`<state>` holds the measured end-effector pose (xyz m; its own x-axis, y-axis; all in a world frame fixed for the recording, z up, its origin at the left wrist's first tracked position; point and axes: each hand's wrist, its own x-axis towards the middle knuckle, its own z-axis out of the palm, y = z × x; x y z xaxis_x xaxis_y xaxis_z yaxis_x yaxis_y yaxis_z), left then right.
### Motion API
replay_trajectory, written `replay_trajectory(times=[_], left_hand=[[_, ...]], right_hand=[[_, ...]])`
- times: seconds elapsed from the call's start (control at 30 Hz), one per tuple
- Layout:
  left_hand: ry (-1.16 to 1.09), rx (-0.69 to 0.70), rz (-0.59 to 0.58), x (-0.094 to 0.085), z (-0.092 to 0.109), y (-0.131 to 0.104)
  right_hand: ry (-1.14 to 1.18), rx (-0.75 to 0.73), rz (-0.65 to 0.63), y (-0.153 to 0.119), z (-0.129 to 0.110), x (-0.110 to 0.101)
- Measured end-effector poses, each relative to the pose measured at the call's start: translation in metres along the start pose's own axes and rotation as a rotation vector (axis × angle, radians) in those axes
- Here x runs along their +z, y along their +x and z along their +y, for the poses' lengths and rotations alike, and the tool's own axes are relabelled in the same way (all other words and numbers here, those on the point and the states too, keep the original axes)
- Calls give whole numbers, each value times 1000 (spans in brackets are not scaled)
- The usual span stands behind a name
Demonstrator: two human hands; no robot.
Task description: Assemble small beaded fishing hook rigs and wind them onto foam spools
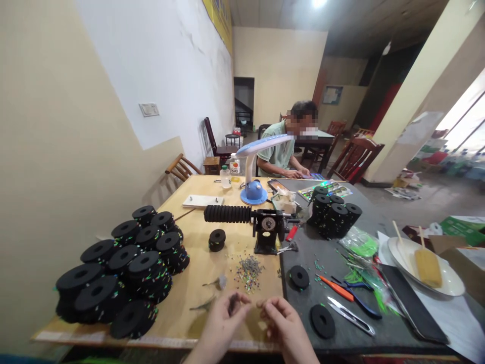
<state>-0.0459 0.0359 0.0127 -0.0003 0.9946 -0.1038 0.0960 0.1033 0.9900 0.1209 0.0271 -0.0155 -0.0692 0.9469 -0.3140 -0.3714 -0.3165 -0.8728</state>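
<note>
Both hands are held low over the front of the wooden table (178,323), a small gap between their fingertips. My left hand (231,313) has curled fingers around something small and dark that I cannot make out. My right hand (279,316) is pinched, thumb against forefinger; anything between them is too small to tell. Just beyond the fingers lies a pile of tiny coloured beads (248,272). Two small feathery pieces lie near my left hand. Behind the beads stands a black winding device (267,227) with a row of black foam discs (227,214) on its shaft.
Stacks of black foam spools (125,258) fill the left; more (333,215) stand at the right rear. A blue lamp (253,192) stands behind the device. Pliers (359,298), scissors (350,314), an orange tool (336,288) and a plate (450,278) lie right. Another person sits opposite.
</note>
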Motion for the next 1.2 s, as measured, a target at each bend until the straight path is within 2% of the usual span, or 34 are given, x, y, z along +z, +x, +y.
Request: replay_trajectory(times=[0.07, 0.13, 0.2, 0.3, 0.43, 0.6, 0.7, 0.83, 0.93, 1.07, 1.2], left_hand=[[-72, -22, -136, 17, -8, -7], [-141, -36, -204, 32, -11, -13], [-203, -57, -245, 42, -8, -16], [-155, -58, -247, 43, -2, -16], [58, -31, -182, 38, -7, -16], [303, 25, -187, 34, -19, -18], [498, 81, -217, 26, -6, -18], [750, 95, -118, 11, 17, -14], [885, 61, -102, 5, 23, -6], [971, 96, -103, -4, 26, 3], [1009, 120, -12, -27, 34, 12]], right_hand=[[97, 24, 2, -3, 1, 2], [166, 33, 5, -6, 0, 4], [180, 38, 22, -8, -3, 5], [132, 25, 55, -10, -8, 4], [101, -32, 91, -10, -13, 3], [124, -34, 68, -7, -10, 4], [108, -11, 72, -4, -3, 3], [106, 26, 55, 0, 1, -4], [129, 3, 32, 1, 3, -8], [130, -39, 53, 0, 6, -11], [146, -46, 52, 0, 9, -15]])
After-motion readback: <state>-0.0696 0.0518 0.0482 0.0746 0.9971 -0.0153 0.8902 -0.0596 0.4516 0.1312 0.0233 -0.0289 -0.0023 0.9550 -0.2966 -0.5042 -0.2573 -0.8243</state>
